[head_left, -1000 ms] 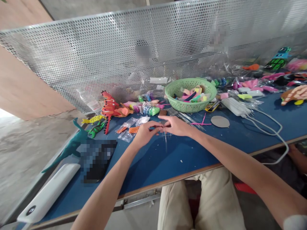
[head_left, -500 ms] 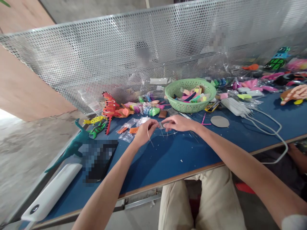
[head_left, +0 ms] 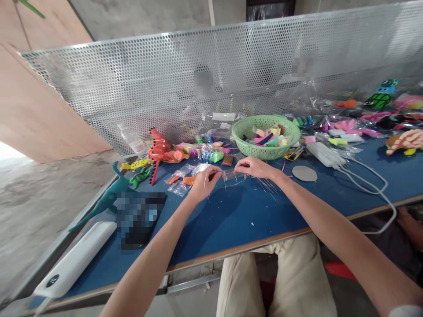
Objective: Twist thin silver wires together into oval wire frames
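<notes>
A small clear plastic piece (head_left: 231,175), perhaps film or a little bag, spans the gap between my two hands over the blue table. My left hand (head_left: 205,181) pinches its left end, and a thin pale wire curves out by those fingers. At the right end, the thumb and fingers of my right hand (head_left: 253,168) are pressed together on it. A fine wire (head_left: 236,184) hangs in a loop just below the plastic. Several loose thin wires (head_left: 267,187) lie under and beside my right hand.
A green basket (head_left: 267,152) of coloured clay pieces stands behind my hands. Bagged orange clay (head_left: 189,180), a red dinosaur figure (head_left: 158,147), a teal long-necked dinosaur (head_left: 110,193), a phone (head_left: 140,224) and a white power bank (head_left: 77,259) are leftward. A grey disc (head_left: 304,173) and white cables (head_left: 366,176) lie right.
My hands have moved apart, the right one to the right, and more of the clear plastic shows between them. The whole view has shifted slightly.
</notes>
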Demonstrator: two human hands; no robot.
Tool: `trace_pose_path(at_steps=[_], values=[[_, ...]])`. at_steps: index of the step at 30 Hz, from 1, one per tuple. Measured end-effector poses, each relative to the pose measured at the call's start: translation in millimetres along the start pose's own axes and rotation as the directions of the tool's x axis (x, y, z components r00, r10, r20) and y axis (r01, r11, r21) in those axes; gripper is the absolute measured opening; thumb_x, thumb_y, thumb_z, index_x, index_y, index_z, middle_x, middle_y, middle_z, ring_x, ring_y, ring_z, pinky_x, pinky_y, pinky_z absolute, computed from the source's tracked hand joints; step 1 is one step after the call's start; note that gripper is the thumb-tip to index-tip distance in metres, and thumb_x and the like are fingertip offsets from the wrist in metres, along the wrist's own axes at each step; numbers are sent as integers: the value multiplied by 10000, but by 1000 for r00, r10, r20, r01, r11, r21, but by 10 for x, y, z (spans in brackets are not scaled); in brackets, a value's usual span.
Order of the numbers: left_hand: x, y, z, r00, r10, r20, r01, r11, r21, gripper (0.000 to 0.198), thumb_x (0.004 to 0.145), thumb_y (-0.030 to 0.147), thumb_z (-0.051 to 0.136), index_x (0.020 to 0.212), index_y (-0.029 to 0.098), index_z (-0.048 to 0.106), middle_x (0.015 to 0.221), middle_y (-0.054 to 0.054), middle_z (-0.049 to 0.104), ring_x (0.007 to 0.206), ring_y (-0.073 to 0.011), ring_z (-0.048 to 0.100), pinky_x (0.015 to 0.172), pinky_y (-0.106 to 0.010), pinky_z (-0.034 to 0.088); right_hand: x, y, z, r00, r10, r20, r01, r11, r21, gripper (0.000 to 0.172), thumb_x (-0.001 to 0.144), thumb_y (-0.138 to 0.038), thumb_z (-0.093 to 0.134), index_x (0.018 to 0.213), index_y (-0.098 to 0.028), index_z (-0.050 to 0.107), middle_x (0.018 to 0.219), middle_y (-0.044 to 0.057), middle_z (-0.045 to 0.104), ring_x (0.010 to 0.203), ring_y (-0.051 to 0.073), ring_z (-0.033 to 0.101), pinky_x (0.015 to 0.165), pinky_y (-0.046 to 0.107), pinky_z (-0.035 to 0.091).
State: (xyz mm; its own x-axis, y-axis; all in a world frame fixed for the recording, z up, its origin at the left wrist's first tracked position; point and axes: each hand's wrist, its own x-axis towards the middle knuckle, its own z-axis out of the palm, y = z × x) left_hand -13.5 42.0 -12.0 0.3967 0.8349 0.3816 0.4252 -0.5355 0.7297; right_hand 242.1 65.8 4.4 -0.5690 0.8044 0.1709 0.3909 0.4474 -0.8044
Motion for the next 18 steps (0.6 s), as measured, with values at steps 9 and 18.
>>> trace_pose_path(at_steps=[9,18], values=[[-7,-72,53,996,-75,42,79,991,-107,246,919,436,612,993,202,627,877,-52,737,788,-200,721,780,-363,594,10,43,15,994,105,5,-104,986,128,284,855,-446,662,809,-167,686,774,26,680,620,166,717,549,232,532],[4,-128,45,990,-137,-23,135,986,-94,281,842,445,711,985,203,707,899,-51,760,825,-223,727,780,-360,589,12,37,9,995,95,25,-97,987,128,290,846,-448,655,791,-163,659,754,24,655,644,173,718,567,233,545]])
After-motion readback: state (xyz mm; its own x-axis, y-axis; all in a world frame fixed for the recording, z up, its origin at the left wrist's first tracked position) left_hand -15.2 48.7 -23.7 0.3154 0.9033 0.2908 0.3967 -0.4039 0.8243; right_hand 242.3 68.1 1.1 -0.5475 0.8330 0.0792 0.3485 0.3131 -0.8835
